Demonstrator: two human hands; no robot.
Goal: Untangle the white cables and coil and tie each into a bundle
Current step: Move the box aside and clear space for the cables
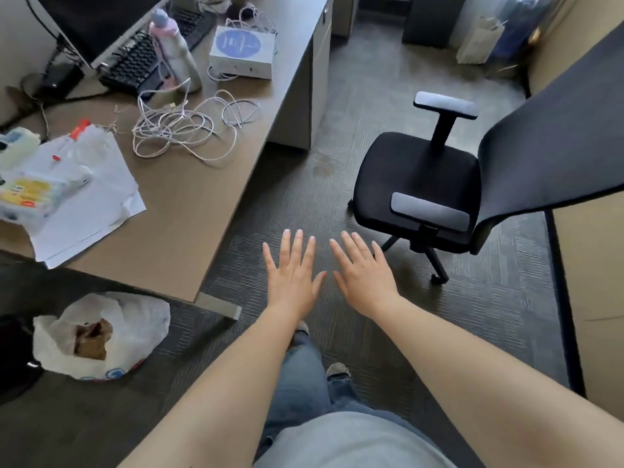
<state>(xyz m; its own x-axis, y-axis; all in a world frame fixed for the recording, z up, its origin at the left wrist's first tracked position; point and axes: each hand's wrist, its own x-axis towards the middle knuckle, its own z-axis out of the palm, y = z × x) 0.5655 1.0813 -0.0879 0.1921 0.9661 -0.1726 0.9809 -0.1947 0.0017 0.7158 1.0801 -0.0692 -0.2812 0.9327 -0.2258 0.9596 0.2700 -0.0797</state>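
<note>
Head view: white cables [189,130] lying tangled on desk [189,211].
Hands: left hand [292,275], right hand [363,275] hovering flat, empty.
Handling: likely light, floppy; gripping a loose end.

A loose tangle of thin white cables [184,130] lies flat on the brown table [175,211], its overlapping loops and trailing strands spread toward the table's right edge, unbundled, with a pale plug end near its far side.

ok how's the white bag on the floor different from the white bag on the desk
The floor bag gapes open, showing something brown inside; the desk bag lies flatter, with printed packets showing through. The floor bag sits on carpet under the desk edge; the desk bag rests on white paper. Both are crinkled white plastic.
</note>
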